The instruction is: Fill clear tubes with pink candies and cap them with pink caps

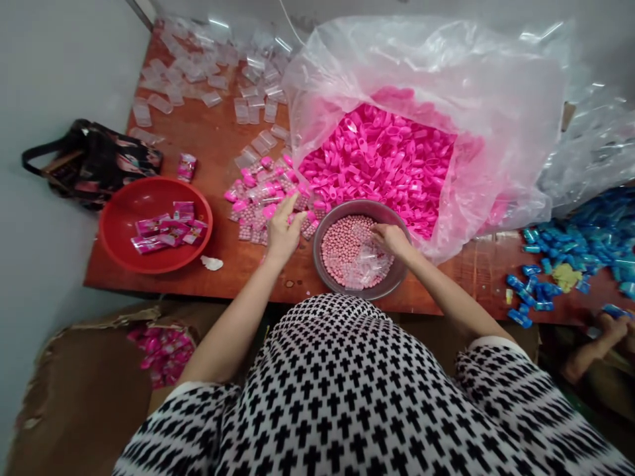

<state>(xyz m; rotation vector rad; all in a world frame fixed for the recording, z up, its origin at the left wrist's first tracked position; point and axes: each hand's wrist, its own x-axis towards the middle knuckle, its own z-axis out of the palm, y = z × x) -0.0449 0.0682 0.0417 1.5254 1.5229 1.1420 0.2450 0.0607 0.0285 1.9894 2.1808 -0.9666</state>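
Note:
A grey metal bowl [325, 225] of small pink candy balls with several clear plastic tubes lying in it stands at the table's near edge. My right hand [391, 239] reaches into the bowl, fingers curled over the tubes; what it grips is unclear. My left hand [284, 228] hovers over a pile of filled, pink-capped tubes [258, 195] left of the bowl, fingers pinched at the pile's edge. Behind the bowl a big clear plastic bag [496, 99] holds a mass of pink caps [387, 158].
A red bowl [119, 231] with pink packets sits at the left. Empty clear tubes [218, 73] litter the far table. Blue caps [580, 244] lie at the right, where another person's hand [612, 327] shows. A dark handbag [94, 162] and a cardboard box [74, 383] stand at left.

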